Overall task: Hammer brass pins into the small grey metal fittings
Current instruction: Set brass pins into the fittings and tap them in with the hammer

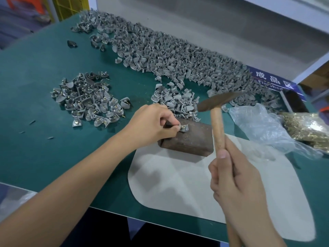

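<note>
I am looking at a small-parts assembly bench in a factory or workshop. A green-topped work table carries a long heap of small grey metal fittings, a separate pile of fittings with brass pins in them and a clear plastic bag of loose brass pins. A blue sign with Chinese characters and the word "Finished" marks a zone, and yellow plastic crates stand behind.

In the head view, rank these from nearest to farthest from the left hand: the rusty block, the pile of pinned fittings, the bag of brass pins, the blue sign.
From the left hand:
1. Rusty block, directly under its fingertips.
2. Pile of pinned fittings, to its left on the green mat.
3. Bag of brass pins, far right, beyond the hammer.
4. Blue sign, at the back right edge.
The last two are fairly close to call.
</note>
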### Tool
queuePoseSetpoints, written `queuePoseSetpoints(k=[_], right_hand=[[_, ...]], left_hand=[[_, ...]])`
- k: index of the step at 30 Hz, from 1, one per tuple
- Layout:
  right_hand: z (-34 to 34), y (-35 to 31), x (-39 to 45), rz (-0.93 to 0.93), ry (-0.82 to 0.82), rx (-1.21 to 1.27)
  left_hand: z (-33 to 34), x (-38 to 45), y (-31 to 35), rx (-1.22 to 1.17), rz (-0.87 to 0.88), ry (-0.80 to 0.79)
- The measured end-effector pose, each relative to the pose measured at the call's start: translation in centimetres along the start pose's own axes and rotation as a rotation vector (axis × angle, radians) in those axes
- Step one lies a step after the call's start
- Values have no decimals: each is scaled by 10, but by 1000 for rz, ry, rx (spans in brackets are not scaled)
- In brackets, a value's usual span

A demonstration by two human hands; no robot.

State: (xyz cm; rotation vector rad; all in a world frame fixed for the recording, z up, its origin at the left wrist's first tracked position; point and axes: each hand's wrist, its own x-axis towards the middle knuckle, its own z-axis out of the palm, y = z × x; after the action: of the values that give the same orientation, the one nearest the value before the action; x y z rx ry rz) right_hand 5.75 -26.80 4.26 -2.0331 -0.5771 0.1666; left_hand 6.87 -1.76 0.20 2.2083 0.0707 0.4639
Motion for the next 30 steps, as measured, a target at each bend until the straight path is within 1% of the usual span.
queuePoseSetpoints(k=[2, 3, 6, 8, 9, 12, 13, 14, 18, 19, 22, 23, 27, 28, 30], right_hand=[[-4, 2, 3, 14, -113, -65], [-6, 1, 4, 10, -110, -61], [-8, -6, 3, -55, 54, 45], [-4, -8, 2, -55, 98, 135], [-4, -7, 2, -48, 76, 128], [-4, 3, 3, 4, -116, 21], [-5, 6, 4, 16, -149, -5], [-6, 8, 4, 16, -144, -27], [-4, 8, 0, -44, -21, -41], [-1, 8, -1, -46, -26, -38], [-2, 11, 1, 4, -127, -70], [-4, 11, 2, 11, -129, -80], [-6, 8, 4, -28, -31, -58], [-5, 7, 4, -30, -39, -40], [-5, 7, 4, -1, -123, -14]], left_hand=[[0, 0, 0, -14, -1, 11], [0, 0, 0, -10, 2, 14], [0, 0, 1, 11, 10, 18], [0, -1, 1, 17, 5, 20], [0, -1, 0, 17, 5, 19], [0, -1, 1, 12, 6, 8], [0, -2, 2, 11, 7, 4], [-1, -1, 2, 11, 11, 2], [-1, -1, 1, 7, 17, 3], [-1, -1, 0, 3, 15, 3], [-1, -1, 1, -3, 12, 6], [-1, -1, 1, 9, 16, 6], [-2, -2, 2, 35, 21, -7], [-3, -2, 2, 30, 19, -8], [-3, -2, 3, 20, 18, -12]])
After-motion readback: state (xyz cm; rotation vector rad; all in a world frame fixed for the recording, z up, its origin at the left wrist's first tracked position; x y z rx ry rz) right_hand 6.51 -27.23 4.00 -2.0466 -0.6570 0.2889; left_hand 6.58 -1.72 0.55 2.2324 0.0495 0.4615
